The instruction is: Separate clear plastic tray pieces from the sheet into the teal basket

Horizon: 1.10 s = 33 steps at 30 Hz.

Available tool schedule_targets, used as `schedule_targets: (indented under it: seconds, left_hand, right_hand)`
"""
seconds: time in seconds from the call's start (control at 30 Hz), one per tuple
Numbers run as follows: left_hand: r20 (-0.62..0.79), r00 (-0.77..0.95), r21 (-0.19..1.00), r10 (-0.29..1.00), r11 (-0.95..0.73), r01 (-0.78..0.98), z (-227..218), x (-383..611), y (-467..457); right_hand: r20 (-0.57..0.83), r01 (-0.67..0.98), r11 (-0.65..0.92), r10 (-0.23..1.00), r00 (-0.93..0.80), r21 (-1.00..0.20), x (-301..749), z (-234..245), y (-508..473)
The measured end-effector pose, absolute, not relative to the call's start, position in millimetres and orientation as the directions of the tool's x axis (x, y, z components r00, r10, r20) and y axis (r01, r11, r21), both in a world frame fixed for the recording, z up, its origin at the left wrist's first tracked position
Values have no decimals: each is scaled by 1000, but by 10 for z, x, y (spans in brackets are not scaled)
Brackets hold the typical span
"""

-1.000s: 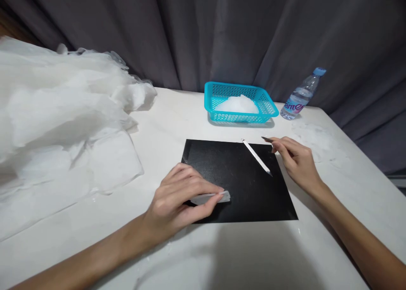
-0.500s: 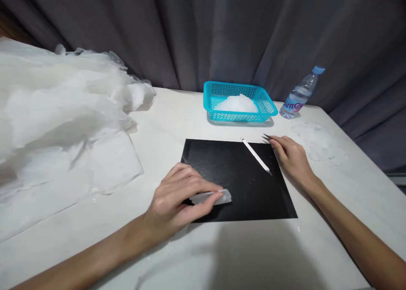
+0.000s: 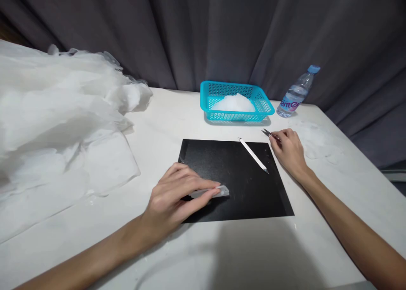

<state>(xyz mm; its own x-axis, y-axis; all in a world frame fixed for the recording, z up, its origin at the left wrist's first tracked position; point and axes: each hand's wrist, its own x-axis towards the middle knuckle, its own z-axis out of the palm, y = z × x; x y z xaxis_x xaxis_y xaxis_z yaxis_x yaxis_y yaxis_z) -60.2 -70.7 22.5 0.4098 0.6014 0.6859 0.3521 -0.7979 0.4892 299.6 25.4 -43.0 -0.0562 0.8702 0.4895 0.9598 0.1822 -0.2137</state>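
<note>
White cloth piece (image 3: 224, 191) over the black board (image 3: 222, 163), near side | my left hand (image 3: 176, 192) pinches it | my right hand (image 3: 290, 152) grasps the scissors (image 3: 269, 134), far right | best pinch lightly and hold its edges level

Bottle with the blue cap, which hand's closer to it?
Right. Your right hand is on the near side of the bottle, by the far right corner of the black mat; your left hand is farther, at the mat's near left.

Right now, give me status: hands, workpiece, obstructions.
Left hand pinching translucent piece over black mat. Right hand at two-pointed dark tool, grip unclear. Possible obstacle: white pen-like tool on mat.
</note>
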Motion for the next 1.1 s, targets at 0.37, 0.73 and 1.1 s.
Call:
schedule_targets:
  seconds: [0.37, 0.73, 1.1]
  left_hand:
    - [674, 368, 541, 640, -767, 344, 169, -621, -709]
    - [503, 300, 691, 810, -586, 423, 121, -613, -752]
    - [463, 271, 744, 844, -536, 399, 88, -610, -722]
  right_hand:
    - [279, 432, 521, 815, -507, -737, 2101, 118, -510]
    - [444, 281, 615, 754, -484, -737, 1907, 18, -678]
    - [498, 305, 637, 756, -424, -708, 1920, 52, -718]
